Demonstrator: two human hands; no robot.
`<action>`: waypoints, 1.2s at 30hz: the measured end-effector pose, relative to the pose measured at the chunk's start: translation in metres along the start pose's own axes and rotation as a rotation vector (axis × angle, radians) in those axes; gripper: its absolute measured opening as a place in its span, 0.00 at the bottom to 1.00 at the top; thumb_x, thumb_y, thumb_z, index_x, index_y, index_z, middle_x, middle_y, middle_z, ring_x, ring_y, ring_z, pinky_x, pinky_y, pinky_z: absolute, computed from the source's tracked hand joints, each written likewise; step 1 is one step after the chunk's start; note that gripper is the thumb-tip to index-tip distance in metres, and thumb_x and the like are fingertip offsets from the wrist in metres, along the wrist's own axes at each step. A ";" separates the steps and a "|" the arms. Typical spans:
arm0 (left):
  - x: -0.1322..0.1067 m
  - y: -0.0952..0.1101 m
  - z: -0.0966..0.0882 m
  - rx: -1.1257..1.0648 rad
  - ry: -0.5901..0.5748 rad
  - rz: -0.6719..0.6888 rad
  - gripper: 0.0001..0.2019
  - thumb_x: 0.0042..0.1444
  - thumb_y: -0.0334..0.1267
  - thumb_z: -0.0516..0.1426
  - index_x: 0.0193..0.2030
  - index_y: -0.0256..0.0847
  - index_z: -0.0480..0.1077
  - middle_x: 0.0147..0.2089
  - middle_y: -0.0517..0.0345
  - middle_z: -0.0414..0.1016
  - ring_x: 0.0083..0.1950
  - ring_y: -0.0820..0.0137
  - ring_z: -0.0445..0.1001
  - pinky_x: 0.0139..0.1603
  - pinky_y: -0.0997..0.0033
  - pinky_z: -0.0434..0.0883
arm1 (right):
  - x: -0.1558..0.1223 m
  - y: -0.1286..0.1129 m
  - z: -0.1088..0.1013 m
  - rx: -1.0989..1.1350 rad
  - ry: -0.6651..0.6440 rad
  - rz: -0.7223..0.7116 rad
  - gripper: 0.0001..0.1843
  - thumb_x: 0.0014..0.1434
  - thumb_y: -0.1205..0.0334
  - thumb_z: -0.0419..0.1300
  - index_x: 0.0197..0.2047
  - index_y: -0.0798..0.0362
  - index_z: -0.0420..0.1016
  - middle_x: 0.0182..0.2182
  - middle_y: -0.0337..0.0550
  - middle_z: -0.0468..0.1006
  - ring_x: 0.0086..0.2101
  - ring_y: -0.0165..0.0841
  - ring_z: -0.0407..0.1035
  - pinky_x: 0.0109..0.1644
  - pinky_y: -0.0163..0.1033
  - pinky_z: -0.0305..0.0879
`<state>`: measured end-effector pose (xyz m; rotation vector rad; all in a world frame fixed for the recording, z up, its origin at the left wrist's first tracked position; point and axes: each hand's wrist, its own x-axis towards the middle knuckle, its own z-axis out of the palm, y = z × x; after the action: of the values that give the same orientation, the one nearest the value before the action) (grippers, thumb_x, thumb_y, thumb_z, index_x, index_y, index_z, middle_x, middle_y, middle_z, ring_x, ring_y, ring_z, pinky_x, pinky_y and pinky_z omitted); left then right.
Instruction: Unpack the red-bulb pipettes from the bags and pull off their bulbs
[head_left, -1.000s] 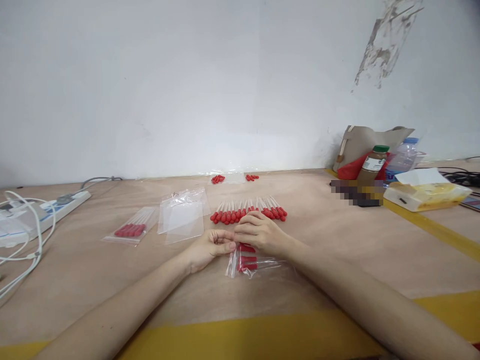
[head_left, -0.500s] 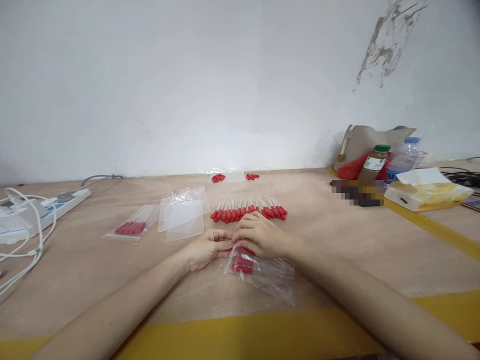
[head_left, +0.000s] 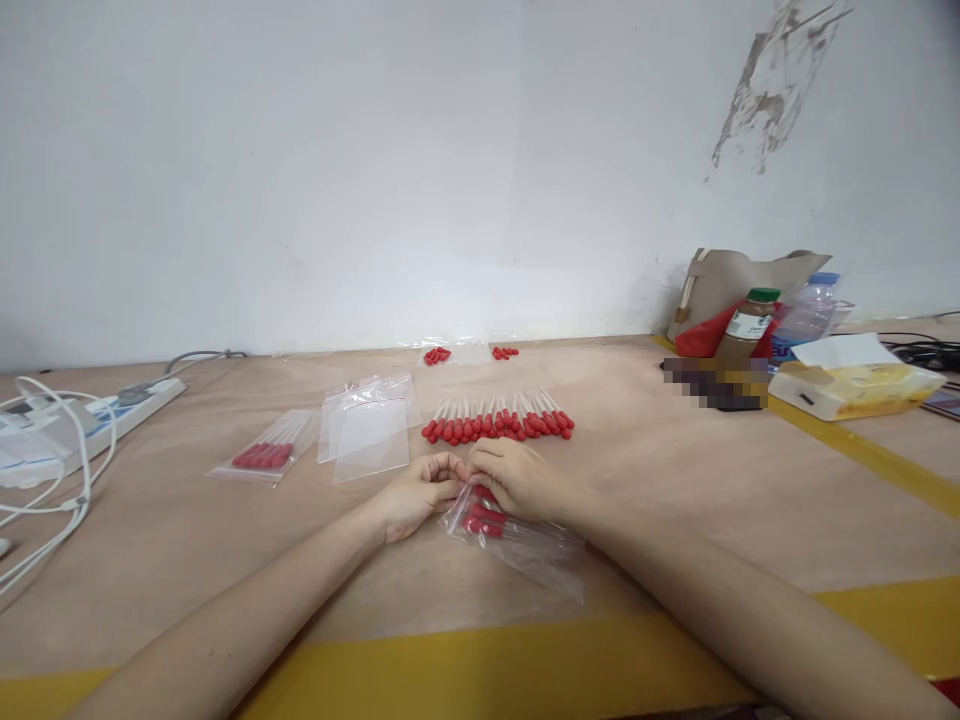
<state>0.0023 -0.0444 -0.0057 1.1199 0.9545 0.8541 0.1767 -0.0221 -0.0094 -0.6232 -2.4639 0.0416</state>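
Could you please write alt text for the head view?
A person's left hand and right hand meet at the end of a clear plastic bag holding red-headed sticks. Beyond lies a row of loose red-headed white sticks; to the left, flat clear plastic bags.

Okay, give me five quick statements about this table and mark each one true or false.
1. The left hand and right hand meet at a clear bag. True.
2. The power strip is on the right side. False: it is on the left.
3. The brown bottle has a green cap. True.
4. The row of red-tipped sticks lies nearer the person than the hands. False: it lies beyond them.
5. The packed bag lies left of the flat bags. True.
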 end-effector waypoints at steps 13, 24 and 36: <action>-0.002 0.006 -0.002 -0.040 0.000 -0.119 0.13 0.33 0.28 0.67 0.30 0.33 0.73 0.29 0.55 0.77 0.31 0.72 0.74 0.37 0.74 0.70 | -0.002 0.005 -0.006 0.288 -0.031 0.004 0.07 0.57 0.67 0.54 0.35 0.54 0.74 0.30 0.40 0.66 0.30 0.26 0.63 0.34 0.31 0.62; 0.000 0.000 0.004 0.060 0.097 -0.030 0.13 0.30 0.25 0.65 0.27 0.32 0.71 0.25 0.58 0.74 0.26 0.75 0.71 0.29 0.77 0.66 | 0.000 0.000 0.000 0.229 0.035 -0.027 0.08 0.56 0.73 0.50 0.26 0.54 0.62 0.28 0.41 0.64 0.30 0.28 0.59 0.33 0.33 0.60; -0.004 -0.006 0.003 0.441 0.197 0.191 0.08 0.41 0.28 0.58 0.31 0.35 0.74 0.31 0.56 0.77 0.32 0.68 0.73 0.35 0.72 0.67 | -0.007 0.004 -0.038 0.342 0.034 0.138 0.05 0.55 0.65 0.55 0.36 0.55 0.66 0.34 0.43 0.70 0.35 0.30 0.64 0.38 0.36 0.62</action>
<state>0.0044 -0.0506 -0.0101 1.5431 1.2532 0.9463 0.2048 -0.0261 0.0177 -0.6328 -2.3023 0.4907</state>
